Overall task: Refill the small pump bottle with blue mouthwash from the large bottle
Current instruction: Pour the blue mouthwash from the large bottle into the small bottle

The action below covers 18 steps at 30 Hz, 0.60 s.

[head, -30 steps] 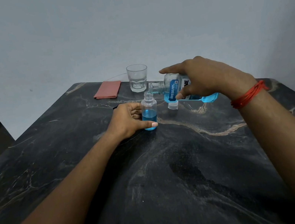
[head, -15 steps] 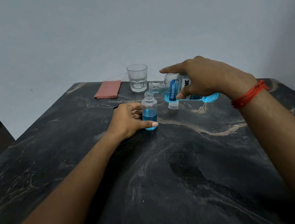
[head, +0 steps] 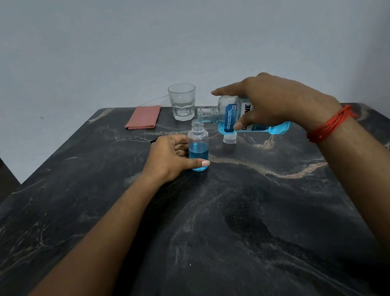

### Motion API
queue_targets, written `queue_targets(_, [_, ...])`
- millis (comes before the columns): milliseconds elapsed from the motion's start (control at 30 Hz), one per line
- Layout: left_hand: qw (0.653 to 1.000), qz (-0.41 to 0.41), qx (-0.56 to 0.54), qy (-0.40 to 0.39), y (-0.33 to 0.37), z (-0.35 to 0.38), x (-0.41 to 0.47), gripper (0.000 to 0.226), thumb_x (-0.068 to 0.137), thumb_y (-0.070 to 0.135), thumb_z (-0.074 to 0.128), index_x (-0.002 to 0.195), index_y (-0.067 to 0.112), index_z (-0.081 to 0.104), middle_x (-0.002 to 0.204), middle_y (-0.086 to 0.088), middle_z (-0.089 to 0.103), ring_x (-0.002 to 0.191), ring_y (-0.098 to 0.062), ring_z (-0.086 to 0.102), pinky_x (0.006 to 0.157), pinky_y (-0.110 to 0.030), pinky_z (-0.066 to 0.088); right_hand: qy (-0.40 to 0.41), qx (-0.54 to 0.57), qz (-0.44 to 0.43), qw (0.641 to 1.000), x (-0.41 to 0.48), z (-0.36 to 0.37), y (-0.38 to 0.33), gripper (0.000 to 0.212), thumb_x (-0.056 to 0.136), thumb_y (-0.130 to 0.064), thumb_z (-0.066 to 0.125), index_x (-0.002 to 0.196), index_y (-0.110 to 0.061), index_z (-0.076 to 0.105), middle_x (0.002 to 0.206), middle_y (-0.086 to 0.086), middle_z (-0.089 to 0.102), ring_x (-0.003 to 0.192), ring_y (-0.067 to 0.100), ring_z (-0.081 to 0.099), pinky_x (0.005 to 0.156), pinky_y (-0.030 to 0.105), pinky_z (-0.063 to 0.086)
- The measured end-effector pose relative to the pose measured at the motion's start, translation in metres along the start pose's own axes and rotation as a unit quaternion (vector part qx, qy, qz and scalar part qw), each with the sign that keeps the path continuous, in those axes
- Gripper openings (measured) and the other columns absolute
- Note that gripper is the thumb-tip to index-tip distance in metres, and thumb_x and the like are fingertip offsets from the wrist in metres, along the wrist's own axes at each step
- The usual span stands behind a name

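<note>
A small clear bottle [head: 198, 147] stands upright and uncapped on the dark marble table [head: 228, 232], roughly half full of blue liquid. My left hand [head: 167, 159] wraps around its lower part from the left. My right hand [head: 273, 99] grips the large mouthwash bottle [head: 230, 118], tipped almost flat with its open neck just above the small bottle's mouth. Blue mouthwash pools along the large bottle's lower side and reaches into its neck. A white cap [head: 229, 139] sits on the table under the large bottle.
An empty drinking glass [head: 183, 102] stands behind the bottles near the table's far edge. A folded pink cloth [head: 143, 117] lies to its left. A grey wall rises right behind the table. A thin dark object peeks out behind my left hand.
The blue level in the small bottle has crept up a little. Both hands and both bottles stay almost where they were.
</note>
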<state>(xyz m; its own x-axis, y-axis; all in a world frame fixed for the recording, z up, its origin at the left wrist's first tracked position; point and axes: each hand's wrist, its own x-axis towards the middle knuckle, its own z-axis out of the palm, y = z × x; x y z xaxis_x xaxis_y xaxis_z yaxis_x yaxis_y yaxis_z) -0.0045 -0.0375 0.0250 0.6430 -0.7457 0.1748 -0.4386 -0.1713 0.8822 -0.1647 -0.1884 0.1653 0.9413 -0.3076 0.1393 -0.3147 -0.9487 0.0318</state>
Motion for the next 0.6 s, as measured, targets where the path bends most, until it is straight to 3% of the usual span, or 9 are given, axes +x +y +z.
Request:
queue_targets(267, [1.0,0.0,-0.005,0.007,0.0001,0.0001,-0.0011,0.069,0.053,0.024,0.095,0.116,0.015,0.07,0.114,-0.001,0.076,0.098,-0.007,0.073,0.09,-0.029,0.06,0.001,-0.003,0.003,1.0,-0.0008,-0.0005,-0.001,0.086,0.081,-0.039,0.079,0.152,-0.043,0.031,0.138,-0.002,0.062,0.12,0.024,0.059,0.097,0.047,0.051])
queue_targets(500, [1.0,0.001,0.001,0.007,0.0001,0.0002,-0.0007,0.067,0.055,0.021,0.095,0.117,0.015,0.069,0.115,-0.001,0.076,0.097,-0.004,0.072,0.085,-0.02,0.059,0.001,-0.004,0.005,1.0,-0.001,-0.0009,-0.002,0.086,0.081,-0.039,0.079,0.152,-0.043,0.031,0.137,-0.002,0.062,0.119,0.024,0.06,0.098,0.047,0.051])
queue_targets(600, [1.0,0.001,0.003,0.006,0.0011,-0.0001,-0.0011,0.064,0.055,0.022,0.095,0.114,0.017,0.07,0.114,0.001,0.076,0.097,-0.004,0.072,0.087,-0.023,0.059,0.002,-0.005,0.004,1.0,-0.0011,-0.0014,-0.0022,0.085,0.081,-0.039,0.079,0.152,-0.042,0.032,0.136,-0.002,0.063,0.118,0.024,0.06,0.098,0.047,0.051])
